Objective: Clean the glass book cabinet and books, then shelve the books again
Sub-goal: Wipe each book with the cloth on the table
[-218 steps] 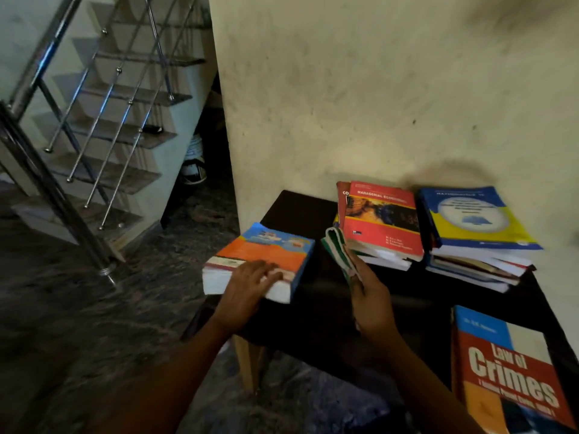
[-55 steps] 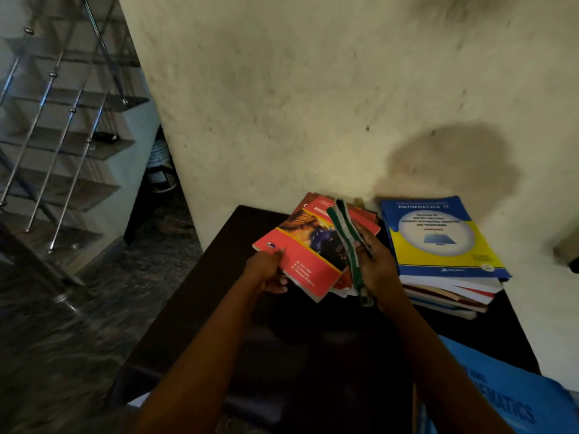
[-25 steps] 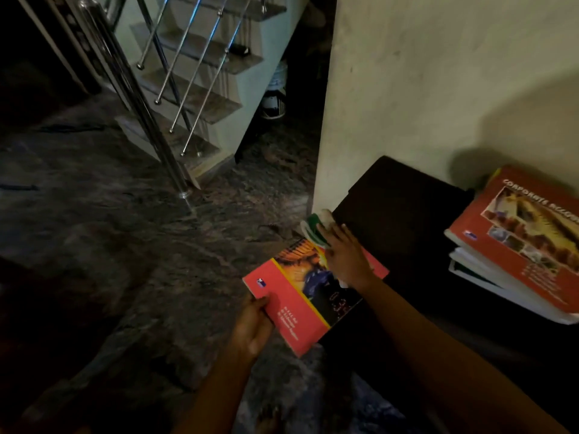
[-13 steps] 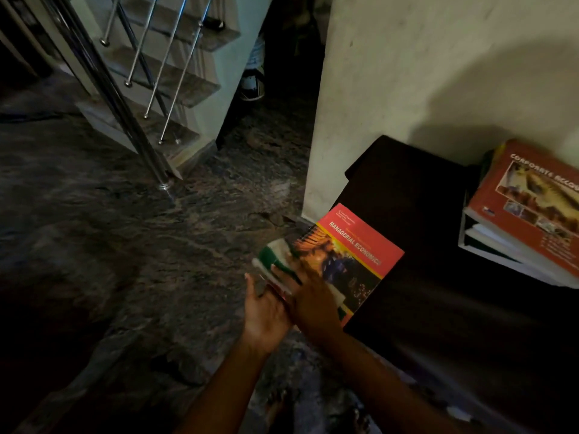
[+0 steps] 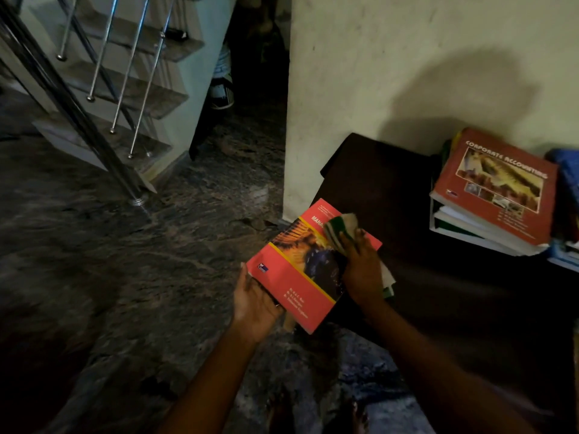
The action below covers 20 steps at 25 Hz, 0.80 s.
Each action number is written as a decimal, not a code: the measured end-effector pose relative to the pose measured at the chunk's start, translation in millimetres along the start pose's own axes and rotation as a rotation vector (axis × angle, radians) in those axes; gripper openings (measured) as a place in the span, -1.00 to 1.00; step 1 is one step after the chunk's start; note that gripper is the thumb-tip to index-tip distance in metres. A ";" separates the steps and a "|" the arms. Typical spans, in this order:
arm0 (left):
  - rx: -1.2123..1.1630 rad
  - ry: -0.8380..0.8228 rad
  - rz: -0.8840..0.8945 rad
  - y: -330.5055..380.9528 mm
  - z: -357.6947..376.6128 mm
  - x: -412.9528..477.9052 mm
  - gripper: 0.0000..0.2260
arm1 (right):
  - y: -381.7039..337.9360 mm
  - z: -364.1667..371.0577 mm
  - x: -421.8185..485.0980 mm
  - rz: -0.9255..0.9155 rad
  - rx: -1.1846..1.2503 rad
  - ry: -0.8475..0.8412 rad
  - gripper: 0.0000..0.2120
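Observation:
A red Managerial Economics book [image 5: 300, 277] is held out past the left edge of the dark table [image 5: 407, 189], over the floor. My left hand [image 5: 253, 302] grips its near left corner from below. My right hand [image 5: 360, 264] presses a green-and-white striped cloth [image 5: 340, 230] onto the cover, fingers curled round the cloth. On the table's far right a stack of books [image 5: 488, 202] lies flat, a red Corporate Accounting book on top. A blue book [image 5: 568, 173] shows at the right edge.
A cream wall [image 5: 407, 73] rises behind the table. To the left stand a staircase [image 5: 125, 89] with steel railing posts and a dark stone floor [image 5: 125, 261]. A shoe [image 5: 221, 89] lies in the gap under the stairs.
My right hand with the cloth has moved from the book's near edge up to the middle and far part of the cover. My left hand went from flat against the near edge to gripping the corner.

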<state>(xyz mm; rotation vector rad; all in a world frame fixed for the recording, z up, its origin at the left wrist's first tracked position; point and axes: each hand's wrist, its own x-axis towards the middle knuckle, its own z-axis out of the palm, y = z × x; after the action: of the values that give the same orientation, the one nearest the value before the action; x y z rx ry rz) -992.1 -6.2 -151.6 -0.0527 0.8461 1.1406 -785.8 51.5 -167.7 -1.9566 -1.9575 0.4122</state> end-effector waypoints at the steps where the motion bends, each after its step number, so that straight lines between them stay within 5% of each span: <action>1: -0.008 0.005 -0.002 -1.0 -0.2 0.8 -0.51 | -12.8 2.0 -12.5 0.007 -0.002 -0.018 -0.46; 8: -0.015 -0.056 0.024 -5.0 2.8 -1.4 -0.59 | -65.2 24.7 -99.0 -0.318 0.018 -0.097 -0.33; 11: 0.102 -0.009 0.021 -6.0 9.6 -3.3 -0.69 | -76.7 -7.6 -107.0 -0.264 0.405 -0.069 -0.45; 16: 0.390 -0.127 0.446 18.5 70.1 -11.4 -0.77 | -43.2 -85.7 -73.6 0.115 0.727 0.229 -0.57; 20: 1.047 -0.298 0.926 42.1 120.7 -23.1 -0.78 | -20.0 -139.5 -52.8 0.152 0.712 0.317 -0.61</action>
<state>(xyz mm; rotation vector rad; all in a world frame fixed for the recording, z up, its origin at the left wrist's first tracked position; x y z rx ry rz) -961.7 48.3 -37.7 1.4624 1.1342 1.3422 -743.4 -6.3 -35.4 -1.5766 -1.2327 0.6770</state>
